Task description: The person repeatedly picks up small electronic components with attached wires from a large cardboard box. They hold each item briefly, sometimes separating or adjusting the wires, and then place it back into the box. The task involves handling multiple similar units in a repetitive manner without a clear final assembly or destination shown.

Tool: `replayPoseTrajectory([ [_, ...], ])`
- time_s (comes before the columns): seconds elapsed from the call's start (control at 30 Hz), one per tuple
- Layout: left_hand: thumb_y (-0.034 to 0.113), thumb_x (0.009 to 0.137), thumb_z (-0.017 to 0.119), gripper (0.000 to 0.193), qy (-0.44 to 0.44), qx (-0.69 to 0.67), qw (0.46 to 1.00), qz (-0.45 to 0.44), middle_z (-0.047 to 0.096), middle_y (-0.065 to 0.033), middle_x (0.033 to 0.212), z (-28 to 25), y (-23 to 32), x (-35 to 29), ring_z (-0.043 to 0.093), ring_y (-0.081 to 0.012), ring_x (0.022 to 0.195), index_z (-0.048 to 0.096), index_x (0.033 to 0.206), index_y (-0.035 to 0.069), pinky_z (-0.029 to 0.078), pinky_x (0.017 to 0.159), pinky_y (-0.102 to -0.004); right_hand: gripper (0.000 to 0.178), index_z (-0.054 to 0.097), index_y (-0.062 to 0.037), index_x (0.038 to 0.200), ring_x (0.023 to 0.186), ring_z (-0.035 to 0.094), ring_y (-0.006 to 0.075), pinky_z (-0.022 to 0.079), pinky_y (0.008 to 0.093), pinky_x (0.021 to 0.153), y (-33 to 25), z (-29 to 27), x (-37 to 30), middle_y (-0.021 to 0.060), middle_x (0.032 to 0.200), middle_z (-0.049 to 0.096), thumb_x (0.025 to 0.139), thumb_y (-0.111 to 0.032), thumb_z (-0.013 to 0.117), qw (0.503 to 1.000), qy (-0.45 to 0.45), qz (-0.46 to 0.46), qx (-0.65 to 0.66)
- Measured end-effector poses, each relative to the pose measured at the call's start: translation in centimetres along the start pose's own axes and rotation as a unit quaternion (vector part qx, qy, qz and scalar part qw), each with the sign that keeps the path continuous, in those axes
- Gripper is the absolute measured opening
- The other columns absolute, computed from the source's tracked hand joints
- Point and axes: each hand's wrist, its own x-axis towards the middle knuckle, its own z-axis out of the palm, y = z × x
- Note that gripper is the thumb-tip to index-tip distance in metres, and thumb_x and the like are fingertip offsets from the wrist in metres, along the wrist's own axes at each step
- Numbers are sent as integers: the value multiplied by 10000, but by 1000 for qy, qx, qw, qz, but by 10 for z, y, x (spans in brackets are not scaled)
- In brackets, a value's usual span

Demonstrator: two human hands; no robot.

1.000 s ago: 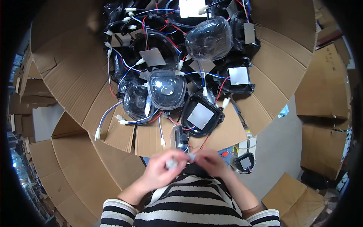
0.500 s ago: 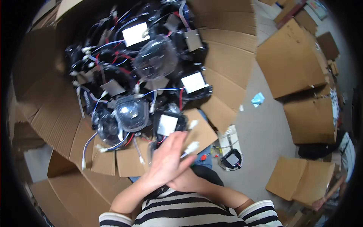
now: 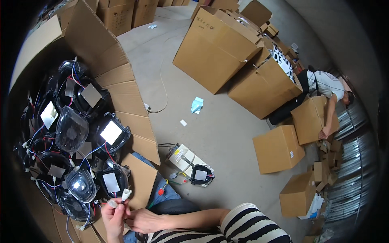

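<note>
Left hand (image 3: 113, 216): fingers pinch a small white connector (image 3: 126, 194) at the lower edge.
Right hand (image 3: 144, 220): loosely curled against the left; grip hidden.
Wire: indistinct.
Beside: black headlamps (image 3: 77, 133), partly hidden by cardboard (image 3: 139, 180).

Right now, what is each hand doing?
Left hand: closed, holding a white connector.
Right hand: touching the left hand; grip cannot be told.

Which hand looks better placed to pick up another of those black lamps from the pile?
Probably the left hand: it sits right beside the black lamps, though its grip holds a white connector. The right hand lies behind it, farther from the pile.
</note>
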Motion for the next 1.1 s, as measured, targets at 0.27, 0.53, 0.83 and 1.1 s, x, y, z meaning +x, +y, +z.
replayPoseTrajectory([
  [0.27, 46, 755, 559, 127, -50, 175, 983, -12, 561, -20, 696, -13, 19, -11, 452, -41, 581, 583, 871, 0, 360, 497, -191, 157, 540, -15, 906, 649, 579, 222, 452, 288, 590, -22, -90, -21, 120, 747, 577, 773, -95, 521, 973, 8, 207, 97],
  [0.53, 26, 723, 555, 125, -20, 176, 983, 53, 542, -40, 684, -31, 8, -40, 442, -92, 535, 593, 842, 13, 326, 482, -207, 94, 526, 20, 860, 646, 503, 79, 389, 202, 573, -39, -107, -10, 44, 710, 563, 774, -13, 508, 893, -17, 307, 329],
  [0.83, 35, 747, 532, 61, -37, 152, 988, 18, 565, -38, 664, -34, 9, -45, 497, -129, 587, 573, 784, 8, 364, 529, -246, 92, 569, 25, 766, 662, 498, 181, 395, 265, 575, -47, -127, 5, 72, 731, 528, 674, 33, 573, 959, -17, 198, 200],
  [1.1, 69, 775, 501, 94, -160, 177, 969, 68, 543, -46, 639, -44, 10, -40, 494, -196, 571, 521, 699, 17, 364, 544, -282, 95, 566, -1, 746, 651, 499, 205, 400, 284, 546, -47, -126, 19, 76, 706, 510, 657, 17, 592, 973, -71, 140, 169],
])
